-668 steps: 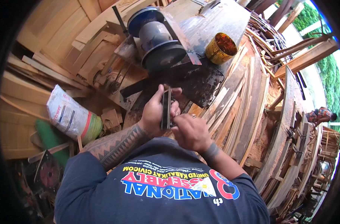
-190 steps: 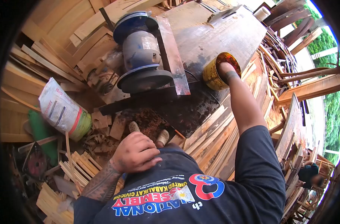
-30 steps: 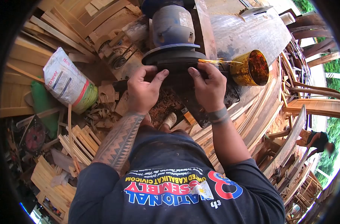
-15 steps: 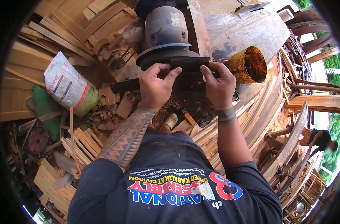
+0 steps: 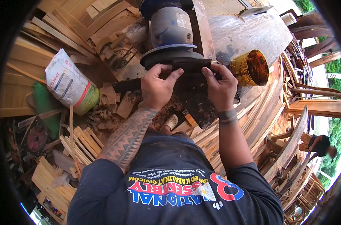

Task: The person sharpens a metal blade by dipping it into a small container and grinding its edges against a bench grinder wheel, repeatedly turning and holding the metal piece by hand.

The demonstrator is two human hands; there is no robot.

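Observation:
A flat dark blade (image 5: 192, 66) is held level between my two hands, its far side against the grinding wheel (image 5: 168, 55) of the blue-grey bench grinder (image 5: 171, 28). My left hand (image 5: 158, 84) pinches the blade's left end between thumb and fingers. At its right end, my right hand (image 5: 221, 85) grips it the same way. Faint sparks show just right of the blade, near the yellow can (image 5: 250, 68). That can stands open beyond my right hand, with a reddish-brown inside.
A white and green sack (image 5: 70, 83) leans at the left among wood scraps. Long wood strips (image 5: 253, 123) lie to the right of the dark metal plate (image 5: 200, 108). Another person (image 5: 318, 145) is at the far right. A metal-topped table (image 5: 249, 33) stretches behind the can.
Since a second ago, both hands have moved slightly right with the blade, and the spark stream is much fainter. Earlier, my right hand was inside the can and my left hand was away from the grinder.

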